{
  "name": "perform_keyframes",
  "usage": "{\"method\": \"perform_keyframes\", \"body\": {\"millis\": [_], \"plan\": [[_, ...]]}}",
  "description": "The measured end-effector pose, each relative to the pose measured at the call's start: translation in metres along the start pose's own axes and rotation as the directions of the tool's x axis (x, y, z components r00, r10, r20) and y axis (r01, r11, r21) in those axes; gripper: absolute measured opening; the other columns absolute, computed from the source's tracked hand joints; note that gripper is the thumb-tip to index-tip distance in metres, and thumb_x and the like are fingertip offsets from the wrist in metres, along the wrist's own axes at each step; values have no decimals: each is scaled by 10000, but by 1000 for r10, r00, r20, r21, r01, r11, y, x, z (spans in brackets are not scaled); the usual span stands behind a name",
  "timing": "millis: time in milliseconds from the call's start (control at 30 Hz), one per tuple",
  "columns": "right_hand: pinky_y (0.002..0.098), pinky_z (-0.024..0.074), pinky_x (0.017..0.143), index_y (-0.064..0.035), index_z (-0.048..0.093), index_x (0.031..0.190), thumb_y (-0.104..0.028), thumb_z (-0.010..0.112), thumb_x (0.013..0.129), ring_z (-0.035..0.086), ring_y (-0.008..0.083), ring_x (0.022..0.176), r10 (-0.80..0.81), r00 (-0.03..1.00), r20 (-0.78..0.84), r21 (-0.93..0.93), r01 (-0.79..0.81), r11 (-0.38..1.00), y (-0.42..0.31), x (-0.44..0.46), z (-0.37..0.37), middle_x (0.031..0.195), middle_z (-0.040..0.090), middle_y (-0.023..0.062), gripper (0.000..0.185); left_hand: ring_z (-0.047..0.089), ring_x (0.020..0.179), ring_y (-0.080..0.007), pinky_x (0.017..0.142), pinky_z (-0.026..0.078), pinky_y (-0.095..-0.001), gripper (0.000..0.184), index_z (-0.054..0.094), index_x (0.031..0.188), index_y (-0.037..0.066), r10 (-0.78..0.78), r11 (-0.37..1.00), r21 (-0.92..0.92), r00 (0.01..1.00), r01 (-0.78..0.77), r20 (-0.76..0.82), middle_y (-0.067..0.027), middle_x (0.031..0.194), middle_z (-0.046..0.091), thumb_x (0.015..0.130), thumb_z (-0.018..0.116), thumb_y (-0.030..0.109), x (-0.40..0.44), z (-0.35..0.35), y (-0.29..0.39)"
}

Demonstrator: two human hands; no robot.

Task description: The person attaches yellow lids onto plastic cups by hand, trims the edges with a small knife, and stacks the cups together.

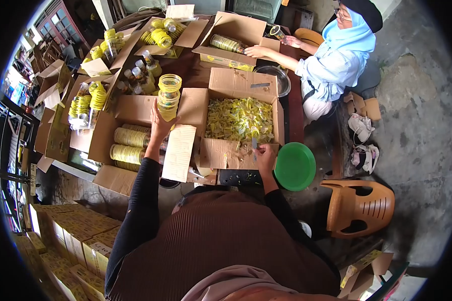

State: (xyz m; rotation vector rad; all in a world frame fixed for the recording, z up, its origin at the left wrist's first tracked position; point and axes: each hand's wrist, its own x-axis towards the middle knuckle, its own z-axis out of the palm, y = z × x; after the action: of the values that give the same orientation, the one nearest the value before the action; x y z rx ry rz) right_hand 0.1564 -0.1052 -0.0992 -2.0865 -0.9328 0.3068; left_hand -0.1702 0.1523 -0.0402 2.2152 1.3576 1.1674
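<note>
My left hand (162, 123) is closed around a stack of yellow-rimmed clear containers (169, 96), held upright above the cardboard boxes. My right hand (265, 159) is closed on a narrow grey blade-like strip (254, 144), at the near edge of an open box (278, 120). Yellow and pale scraps (238, 118) fill that box. Below my left forearm, another open carton (101, 131) holds rows of similar yellow-ringed containers (127, 152). A loose cardboard flap (179, 153) stands beside my left wrist, hiding part of that carton.
A co-worker (336, 60) sits at the far right, hands at a carton (236, 24) of stacked containers. Several more filled boxes (85, 108) line the left. A green basin (295, 166) and an orange chair (360, 208) are at right; cartons (78, 236) lie stacked lower left.
</note>
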Motion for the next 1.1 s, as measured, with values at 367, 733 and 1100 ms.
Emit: {"method": "perform_keyframes", "body": {"millis": [367,733,1100], "plan": [[439,486,791,-92,667,1025,-123,735,757,592,345,908,-364,863,349,-159,438,885,-29,-3,11,952,615,122,278,384,1283,-427,1087,322,-497,1196,170,1479,-21,-40,995,-94,998,43,41,-260,1400,374,591,910,282,-8,5,-21],[409,516,732,-68,622,972,-110,727,791,636,296,840,-232,947,224,-110,261,959,-67,23,33,932,626,127,213,364,1318,-441,1090,329,-496,1263,132,1493,-18,1,984,-178,998,10,60,-279,1436,340,560,925,290,-17,11,-33],[336,567,787,-84,585,1230,14,677,835,642,239,962,-494,807,324,255,428,867,-179,52,61,1128,590,126,417,420,1280,-410,1071,356,-475,1276,129,1495,-7,-91,936,-332,991,119,99,-245,1387,419,533,933,228,-26,6,-33]]}}
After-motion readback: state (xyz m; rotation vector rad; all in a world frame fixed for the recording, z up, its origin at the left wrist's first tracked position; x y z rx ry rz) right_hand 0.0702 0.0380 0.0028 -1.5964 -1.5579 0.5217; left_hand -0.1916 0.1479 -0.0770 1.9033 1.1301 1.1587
